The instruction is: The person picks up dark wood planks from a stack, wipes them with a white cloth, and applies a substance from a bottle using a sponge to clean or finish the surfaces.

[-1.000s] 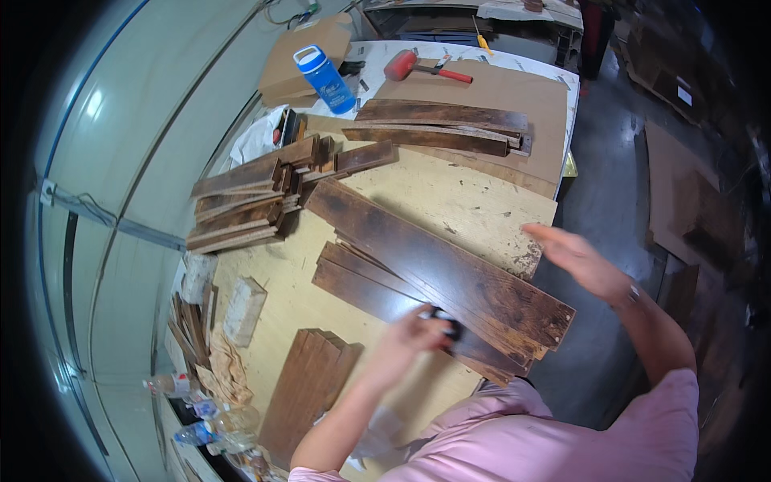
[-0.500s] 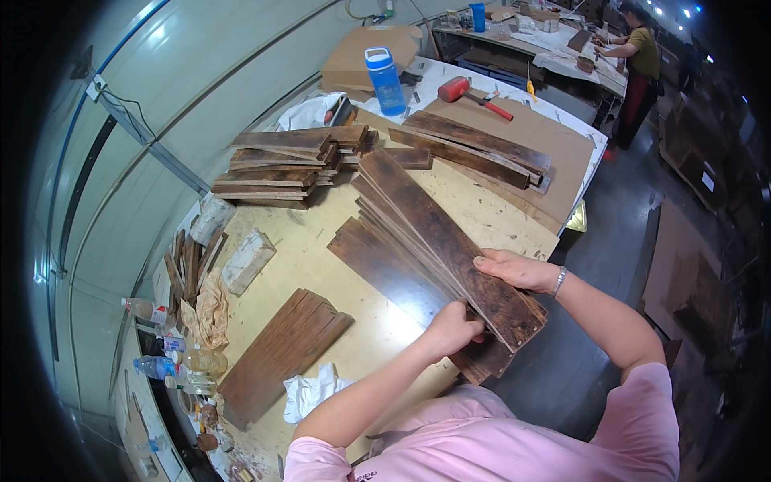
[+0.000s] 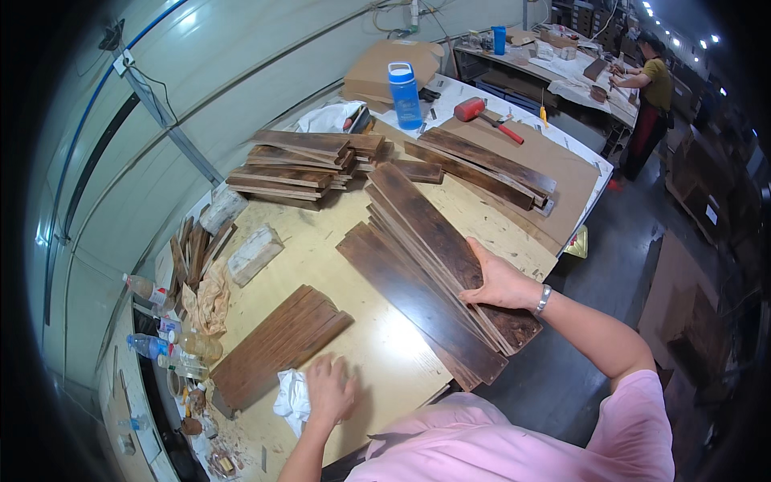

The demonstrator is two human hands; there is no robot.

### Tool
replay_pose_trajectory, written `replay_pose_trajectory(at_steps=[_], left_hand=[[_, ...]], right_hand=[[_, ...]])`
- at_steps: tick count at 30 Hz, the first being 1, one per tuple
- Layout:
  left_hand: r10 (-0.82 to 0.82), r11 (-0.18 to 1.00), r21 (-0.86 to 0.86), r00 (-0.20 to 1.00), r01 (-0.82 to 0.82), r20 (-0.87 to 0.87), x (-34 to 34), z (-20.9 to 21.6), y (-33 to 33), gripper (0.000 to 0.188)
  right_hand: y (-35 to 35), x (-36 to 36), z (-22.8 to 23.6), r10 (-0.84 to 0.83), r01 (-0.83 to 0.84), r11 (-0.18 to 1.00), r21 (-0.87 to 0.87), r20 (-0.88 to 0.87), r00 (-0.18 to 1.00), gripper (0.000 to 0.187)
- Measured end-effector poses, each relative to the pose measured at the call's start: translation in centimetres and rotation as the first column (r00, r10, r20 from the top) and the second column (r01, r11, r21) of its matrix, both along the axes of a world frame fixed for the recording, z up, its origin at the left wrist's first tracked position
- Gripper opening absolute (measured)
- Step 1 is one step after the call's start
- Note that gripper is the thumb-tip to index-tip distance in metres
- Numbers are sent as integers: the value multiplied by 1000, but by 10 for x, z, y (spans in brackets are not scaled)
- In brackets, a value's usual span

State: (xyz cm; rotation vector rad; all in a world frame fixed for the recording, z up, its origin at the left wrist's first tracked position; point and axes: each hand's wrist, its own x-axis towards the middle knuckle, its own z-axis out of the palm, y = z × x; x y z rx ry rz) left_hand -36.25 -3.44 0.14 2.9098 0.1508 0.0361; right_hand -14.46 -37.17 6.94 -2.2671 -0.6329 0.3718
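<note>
On the near right of the counter, the right hand gripped the upper plank of the fanned dark boards. The left hand bent its fingers down beside a white cloth; whether it held the cloth could not be told. A brown board stack lay just beyond, and a red mallet rested near the far end.

Left hand loosely bent, right hand spread wide.
</note>
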Motion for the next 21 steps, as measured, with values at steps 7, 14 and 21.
replay_pose_trajectory(at_steps=[7, 14, 21], left_hand=[[260, 960, 122, 963, -250, -70, -79, -68, 61, 55], [279, 864, -500, 884, -61, 374, 42, 26, 13, 53], [-474, 733, -142, 649, 665, 595, 158, 104, -162, 46]], right_hand=[[-18, -12, -1, -38, 39, 998, 46, -32, 999, 104], [-15, -23, 0, -84, 83, 996, -42, -21, 996, 89], [-35, -26, -37, 8, 31, 936, 351, -109, 994, 78]])
